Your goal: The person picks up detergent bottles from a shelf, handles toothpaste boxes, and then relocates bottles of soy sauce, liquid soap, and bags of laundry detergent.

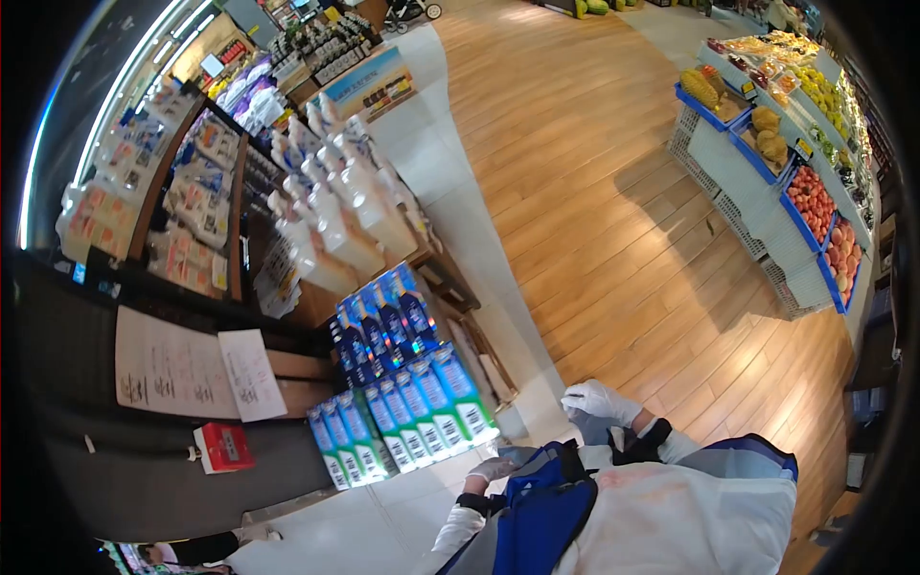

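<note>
Both of my hands wear thin white gloves, low in the view, close to my white apron (680, 508) and the blue cloth (551, 498) at my front. My right hand (602, 401) is out over the floor edge, its fingers bent and together, with greyish material just below them. A black band circles that wrist. Nearer the stacked cartons, my left hand (494, 470) has curled fingers beside the grey-blue edge of the cloth, which partly covers them. What either hand holds, I cannot tell.
Blue and green cartons (422, 407) are stacked just ahead of my left hand, with large pale bottles (355, 225) behind. A red box (223, 448) is mounted at left. Fruit crates (805, 206) stand at right, across the wooden floor (575, 192). Another person's shoe (273, 534) shows lower left.
</note>
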A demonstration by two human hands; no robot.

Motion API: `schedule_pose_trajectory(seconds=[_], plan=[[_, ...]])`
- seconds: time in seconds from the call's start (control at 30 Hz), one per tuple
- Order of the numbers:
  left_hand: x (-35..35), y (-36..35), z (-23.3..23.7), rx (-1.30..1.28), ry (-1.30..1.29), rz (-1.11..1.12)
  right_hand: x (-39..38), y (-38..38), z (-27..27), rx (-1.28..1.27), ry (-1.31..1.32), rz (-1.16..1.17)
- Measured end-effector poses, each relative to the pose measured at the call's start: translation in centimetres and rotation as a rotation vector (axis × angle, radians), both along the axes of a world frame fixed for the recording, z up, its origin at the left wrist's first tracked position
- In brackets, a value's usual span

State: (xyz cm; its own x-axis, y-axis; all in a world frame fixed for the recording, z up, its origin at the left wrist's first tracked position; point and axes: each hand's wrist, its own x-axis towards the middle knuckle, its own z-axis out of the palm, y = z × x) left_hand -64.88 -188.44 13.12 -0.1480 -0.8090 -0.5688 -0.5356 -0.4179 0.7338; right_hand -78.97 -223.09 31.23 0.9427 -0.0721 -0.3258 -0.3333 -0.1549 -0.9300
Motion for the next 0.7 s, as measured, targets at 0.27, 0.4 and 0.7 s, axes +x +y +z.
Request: schedule_pose_trajectory(seconds=[0.27, 0.4, 0.7], plan=[[-0.4, -18.2, 11.1, 0.047, -0.091, 0.418, -4.1, -18.2, 0.0, -0.307, 0.087, -0.167], [0.8, -19.6, 11.2, 0.063, -0.082, 0.64, -2.6, -23.0, -1.8, -0.111, 0.087, -0.27], [4.4, -25.6, 9.8, 0.201, 0.109, 0.981, 6.8, -32.4, -2.5, -0.307, 0.153, -0.072]])
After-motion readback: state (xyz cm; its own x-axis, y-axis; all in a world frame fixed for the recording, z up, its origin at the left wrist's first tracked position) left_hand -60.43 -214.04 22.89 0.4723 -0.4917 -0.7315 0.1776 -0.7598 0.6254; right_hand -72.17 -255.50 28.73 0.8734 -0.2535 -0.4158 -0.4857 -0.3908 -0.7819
